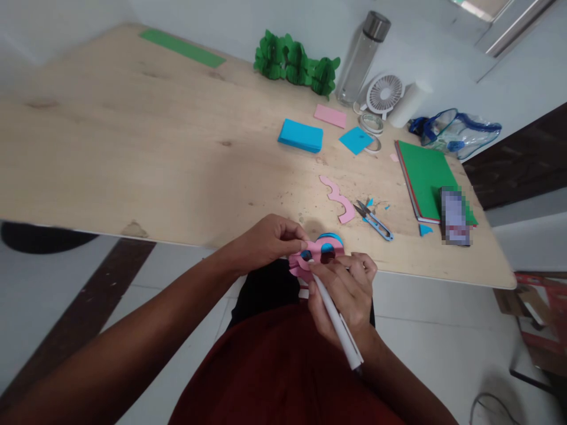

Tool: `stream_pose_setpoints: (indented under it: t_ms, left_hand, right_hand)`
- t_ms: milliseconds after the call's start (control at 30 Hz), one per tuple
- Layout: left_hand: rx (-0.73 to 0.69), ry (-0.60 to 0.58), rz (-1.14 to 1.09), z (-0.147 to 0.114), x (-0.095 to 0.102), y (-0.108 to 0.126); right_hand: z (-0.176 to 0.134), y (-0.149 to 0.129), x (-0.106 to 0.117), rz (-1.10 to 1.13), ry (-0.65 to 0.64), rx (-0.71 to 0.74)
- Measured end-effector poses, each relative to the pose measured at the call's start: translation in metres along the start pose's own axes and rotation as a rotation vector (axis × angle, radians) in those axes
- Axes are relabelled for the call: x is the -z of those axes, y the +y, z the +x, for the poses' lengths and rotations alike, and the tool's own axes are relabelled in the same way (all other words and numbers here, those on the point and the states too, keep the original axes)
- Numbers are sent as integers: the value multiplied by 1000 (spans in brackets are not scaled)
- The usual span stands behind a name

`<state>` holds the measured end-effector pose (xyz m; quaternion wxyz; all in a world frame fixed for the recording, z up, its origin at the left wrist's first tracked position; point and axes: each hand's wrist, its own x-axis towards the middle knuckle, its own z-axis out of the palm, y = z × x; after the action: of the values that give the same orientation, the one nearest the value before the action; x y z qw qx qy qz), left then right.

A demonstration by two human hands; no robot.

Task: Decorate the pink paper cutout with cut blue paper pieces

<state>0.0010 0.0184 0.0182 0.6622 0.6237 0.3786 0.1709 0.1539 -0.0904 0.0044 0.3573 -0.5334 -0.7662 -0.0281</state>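
Just off the table's front edge, my left hand (286, 239) pinches a pink paper cutout (316, 251) with round holes in it. Blue paper (333, 237) shows behind the cutout and through one hole. My right hand (345, 289) grips a white pen (336, 321), its tip end at the lower part of the pink paper. Beyond my hands on the table lie a wavy pink paper strip (339, 199) and blue-handled thread snips (376, 223) with their blades apart. Small blue scraps (425, 229) are scattered near the snips.
On the wooden table (155, 147) are a blue paper stack (301, 136), pink paper (330, 115), tape rolls (371, 124) and green folders (429, 177) under a phone (455, 215). Along the wall stand green paper shapes (296, 62), a bottle (363, 59) and a small fan (384, 94).
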Motion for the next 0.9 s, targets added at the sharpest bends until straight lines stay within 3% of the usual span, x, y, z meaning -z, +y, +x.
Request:
stream_pose_setpoints:
  t_ms: [900]
  left_hand:
    - [6,-20,-48,1,0,-7]
  right_hand:
    - [2,-2,-5,18,-1,9]
